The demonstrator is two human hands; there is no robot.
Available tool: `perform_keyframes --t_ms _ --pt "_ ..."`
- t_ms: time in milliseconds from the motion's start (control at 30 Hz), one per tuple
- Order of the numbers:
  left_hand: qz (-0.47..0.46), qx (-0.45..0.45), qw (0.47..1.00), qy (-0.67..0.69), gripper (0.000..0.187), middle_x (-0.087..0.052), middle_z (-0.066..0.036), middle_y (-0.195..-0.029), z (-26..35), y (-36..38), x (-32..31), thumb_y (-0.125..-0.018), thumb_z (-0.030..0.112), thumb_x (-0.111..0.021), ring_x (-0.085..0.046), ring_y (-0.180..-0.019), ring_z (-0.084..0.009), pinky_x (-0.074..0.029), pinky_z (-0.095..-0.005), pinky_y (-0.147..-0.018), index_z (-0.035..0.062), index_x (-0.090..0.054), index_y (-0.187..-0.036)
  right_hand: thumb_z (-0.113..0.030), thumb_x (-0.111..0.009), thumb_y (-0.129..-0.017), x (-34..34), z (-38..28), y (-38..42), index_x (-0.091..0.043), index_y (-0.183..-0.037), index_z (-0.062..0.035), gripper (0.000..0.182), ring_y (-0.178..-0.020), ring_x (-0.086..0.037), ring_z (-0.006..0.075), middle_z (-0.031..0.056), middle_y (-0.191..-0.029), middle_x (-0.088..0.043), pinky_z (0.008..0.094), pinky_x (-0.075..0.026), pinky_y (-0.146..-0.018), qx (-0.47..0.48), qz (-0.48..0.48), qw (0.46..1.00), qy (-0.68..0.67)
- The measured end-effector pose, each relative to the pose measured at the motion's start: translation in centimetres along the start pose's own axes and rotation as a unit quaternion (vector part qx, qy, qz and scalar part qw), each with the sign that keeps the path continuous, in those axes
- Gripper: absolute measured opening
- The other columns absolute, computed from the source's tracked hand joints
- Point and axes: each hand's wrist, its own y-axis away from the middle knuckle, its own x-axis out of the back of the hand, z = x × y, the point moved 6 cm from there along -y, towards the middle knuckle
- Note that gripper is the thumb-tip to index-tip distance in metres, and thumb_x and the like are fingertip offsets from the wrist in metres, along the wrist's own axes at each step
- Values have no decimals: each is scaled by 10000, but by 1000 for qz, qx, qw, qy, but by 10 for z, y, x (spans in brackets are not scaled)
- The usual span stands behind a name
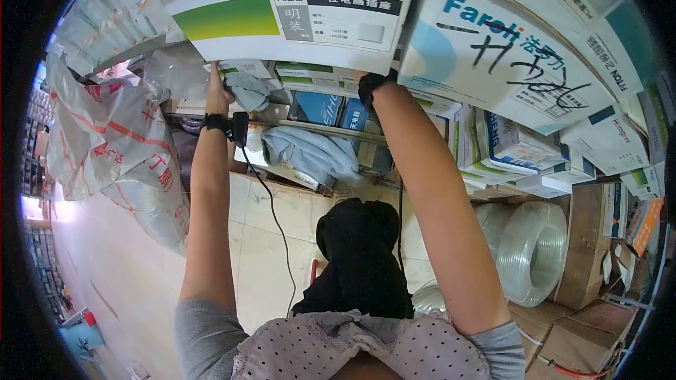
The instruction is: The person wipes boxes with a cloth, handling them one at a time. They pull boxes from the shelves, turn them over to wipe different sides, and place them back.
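Observation:
Both my arms reach up to a large white box (296, 21) with a green panel and a label. My left hand (218, 91) is at the box's lower left edge, a blue-grey cloth (248, 91) just right of it; most of its fingers are hidden. A black device with a cable is strapped on that wrist. At the lower right edge, my right hand (365, 76) is almost wholly hidden by the box and a black wrist strap. Whether either hand grips the box cannot be made out.
A white box with handwriting (493, 56) stands to the right. Small boxes (317, 107) and a light blue cloth (310, 153) lie on shelves below. Plastic bags (113, 148) hang at left. Coiled clear tubing (531, 253) and cardboard boxes (584, 338) are at lower right.

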Motion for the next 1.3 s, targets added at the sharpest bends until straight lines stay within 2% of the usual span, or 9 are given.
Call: perform_keyframes --t_ms 133,367,467,500,600,700,867,1000,1300 --pt "-50 -11 999 6 617 -635 -88 -1019 -11 51 -3 -703 605 -659 -606 -917 -279 -489 -467 -851 134 -603 -1098 -450 -645 -788 0 1 -5 -431 -1303 -28 700 -1225 -394 380 207 -1308 -447 420 -329 -1025 1 -10 1000 -2" --pt "-69 -19 997 39 528 -616 -79 -1106 -25 115 13 -782 498 -626 -584 -989 -279 -463 -435 -887 124 -588 -1152 -466 -649 -783 -3 -61 4 -418 -1320 -27 730 -1241 -383 381 209 -1326 -436 419 -322 -1036 44 -93 993 -66" --pt "-83 -64 994 37 548 -617 -90 -1091 -36 129 13 -784 498 -623 -590 -980 -273 -473 -425 -879 108 -569 -1166 -515 -661 -760 -44 -67 58 -354 -1380 -23 849 -1300 -329 376 218 -1391 -378 406 -291 -1069 -59 -42 982 -177" --pt "-78 -84 993 34 552 -617 -93 -1087 -41 133 12 -785 497 -623 -591 -980 -270 -475 -420 -876 105 -565 -1168 -616 -646 -730 -64 -61 75 -172 -1449 -16 1049 -1373 -205 338 244 -1469 -214 371 -234 -1101 -227 -186 936 -193" --pt "-90 -126 987 36 538 -617 -95 -1056 -59 138 20 -795 489 -615 -590 -974 -258 -478 -387 -870 98 -559 -1160 -702 -643 -684 -56 -104 104 -282 -1421 -23 1065 -1319 -309 311 233 -1408 -330 435 -218 -1084 -464 -351 612 -535" --pt "-69 -117 990 42 578 -593 -91 -1104 -76 153 28 -797 500 -608 -572 -1012 -260 -462 -388 -892 97 -525 -1203 -667 -625 -734 -113 -81 124 -414 -1362 -91 878 -1240 -384 269 136 -1324 -453 358 -281 -1042 -485 -380 585 -528" --pt "-71 -85 994 9 667 -551 -97 -1199 -88 210 27 -800 509 -609 -544 -1080 -260 -440 -387 -929 73 -459 -1282 -397 -727 -788 -111 -78 148 -626 -991 -31 431 -826 -626 152 43 -891 -643 298 -495 -763 -455 -379 587 -552" --pt "-110 -54 992 -39 673 -546 -106 -1207 -105 227 18 -805 480 -634 -544 -1088 -245 -446 -373 -921 47 -450 -1286 -380 -670 -843 -67 -71 187 -576 -1161 -25 485 -994 -596 198 107 -1093 -615 331 -455 -908 -460 -367 588 -555" --pt "-248 83 948 -180 721 -578 -127 -1167 -177 230 -61 -776 470 -692 -594 -1006 -232 -487 -359 -860 -6 -461 -1266 -386 -691 -817 42 -11 253 -599 -1061 -69 410 -873 -574 129 26 -927 -581 268 -454 -762 -482 -213 624 -577"
